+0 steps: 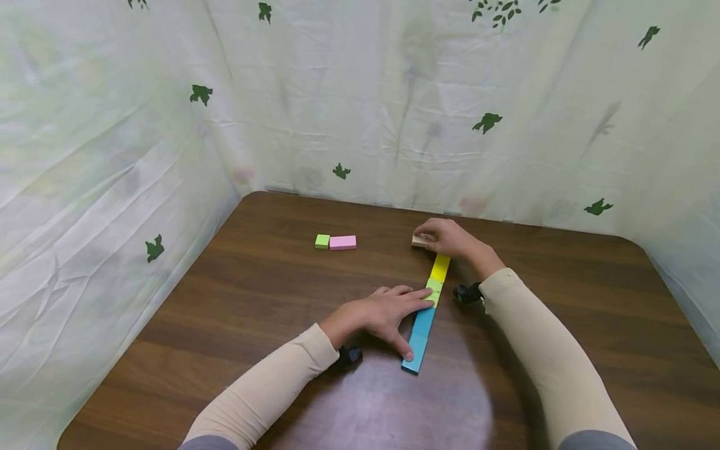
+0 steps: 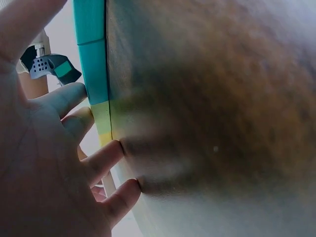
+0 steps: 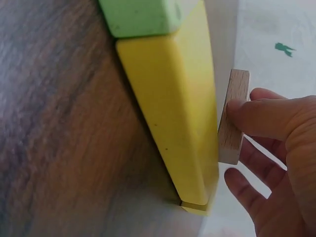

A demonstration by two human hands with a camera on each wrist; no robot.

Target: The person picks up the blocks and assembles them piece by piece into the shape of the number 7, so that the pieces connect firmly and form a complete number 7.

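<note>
A straight row of flat blocks runs across the table: two blue blocks [image 1: 423,322] [image 1: 417,347] at the near end, then a light green block [image 1: 434,285], then yellow [image 1: 440,268]. My left hand [image 1: 382,314] rests spread along the row, thumb on the nearest blue block and fingertips over the green part. At the far end my right hand [image 1: 450,239] pinches a plain wooden block [image 3: 233,118] between thumb and fingers. In the right wrist view this block is held above the yellow block [image 3: 160,113]; whether they touch, I cannot tell.
A small green block [image 1: 322,241] and a pink block [image 1: 343,242] lie side by side at the back of the brown wooden table [image 1: 253,269]. A pale curtain [image 1: 315,112] with green leaf and bird shapes hangs behind the table and at its sides.
</note>
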